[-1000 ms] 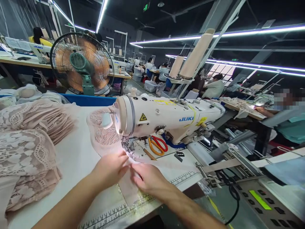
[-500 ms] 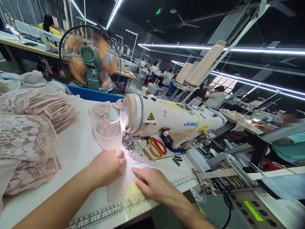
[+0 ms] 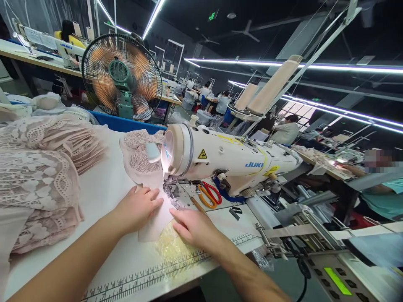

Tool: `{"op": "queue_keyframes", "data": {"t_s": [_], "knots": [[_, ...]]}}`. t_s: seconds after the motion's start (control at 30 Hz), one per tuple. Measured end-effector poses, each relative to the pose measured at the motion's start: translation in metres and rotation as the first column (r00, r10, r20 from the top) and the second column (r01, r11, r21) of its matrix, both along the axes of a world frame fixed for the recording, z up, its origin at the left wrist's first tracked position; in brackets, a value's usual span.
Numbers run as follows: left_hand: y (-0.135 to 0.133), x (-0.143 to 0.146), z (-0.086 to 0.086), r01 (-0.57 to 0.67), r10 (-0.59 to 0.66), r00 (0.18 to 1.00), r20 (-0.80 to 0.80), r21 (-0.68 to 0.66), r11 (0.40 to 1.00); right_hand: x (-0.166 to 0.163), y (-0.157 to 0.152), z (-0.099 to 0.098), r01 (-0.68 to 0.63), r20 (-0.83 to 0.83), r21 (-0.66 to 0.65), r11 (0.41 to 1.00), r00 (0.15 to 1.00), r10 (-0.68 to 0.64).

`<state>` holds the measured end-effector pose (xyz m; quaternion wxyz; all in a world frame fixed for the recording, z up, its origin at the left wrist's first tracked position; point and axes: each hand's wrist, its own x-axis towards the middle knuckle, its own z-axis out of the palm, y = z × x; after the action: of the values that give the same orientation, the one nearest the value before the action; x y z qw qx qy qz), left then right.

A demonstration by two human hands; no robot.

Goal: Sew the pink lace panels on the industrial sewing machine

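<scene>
A pale pink lace-and-cloth piece (image 3: 152,228) lies on the table, running under the presser foot of a white JUKI sewing machine (image 3: 217,153). My left hand (image 3: 138,208) rests flat on its left side with fingers stretched and slightly apart. On the right edge of the cloth, close to the foot, lies my right hand (image 3: 195,226), index finger extended and thumb lower down. Neither hand grips the cloth visibly. The needle is hidden behind the machine head. Beneath my right hand is a yellowish taped patch (image 3: 171,245) on the table.
Stacked lace pieces (image 3: 47,176) cover the left of the table. Orange-and-red-handled scissors (image 3: 209,195) and a black blade (image 3: 236,210) lie beside the machine. A printed ruler (image 3: 151,279) follows the front edge. A fan (image 3: 122,77) stands behind; other people work farther off.
The pink cloth has moved away from me, toward the presser foot. My left hand has gone from curled to flat and spread. My right hand has shifted slightly forward and left.
</scene>
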<state>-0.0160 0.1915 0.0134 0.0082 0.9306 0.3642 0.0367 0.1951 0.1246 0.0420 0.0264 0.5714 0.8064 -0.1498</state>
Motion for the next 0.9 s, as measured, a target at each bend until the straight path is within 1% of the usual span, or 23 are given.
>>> {"op": "queue_keyframes", "data": {"t_s": [0.13,0.33,0.43,0.53,0.67,0.77,0.9], "knots": [[0.007,-0.003,-0.006,-0.044,0.044,0.998,0.034,0.008,0.999,-0.006,0.006,0.004,0.019,0.059,-0.047,0.999,0.998,-0.016],[0.01,-0.001,0.001,-0.068,0.072,0.996,-0.046,0.08,0.994,-0.014,0.012,0.009,0.046,0.125,-0.068,0.997,0.991,-0.037],[0.007,0.003,0.006,0.002,0.003,0.998,-0.064,0.072,0.997,-0.015,0.013,0.009,0.054,0.143,-0.071,0.996,0.989,-0.043],[0.002,0.006,0.011,0.065,-0.067,0.996,-0.058,-0.028,0.997,-0.014,0.01,0.009,0.044,0.132,-0.066,0.997,0.991,-0.035],[-0.005,0.01,0.018,0.092,-0.1,0.993,-0.066,-0.114,0.989,-0.012,0.007,0.009,0.034,0.105,-0.069,0.997,0.994,-0.027],[-0.007,0.011,0.02,0.098,-0.106,0.992,-0.063,-0.115,0.989,-0.012,0.008,0.008,0.034,0.121,-0.075,0.997,0.992,-0.025],[-0.005,0.009,0.014,0.103,-0.106,0.993,-0.044,-0.069,0.992,-0.014,0.01,0.008,0.036,0.148,-0.079,0.996,0.989,-0.024]]}}
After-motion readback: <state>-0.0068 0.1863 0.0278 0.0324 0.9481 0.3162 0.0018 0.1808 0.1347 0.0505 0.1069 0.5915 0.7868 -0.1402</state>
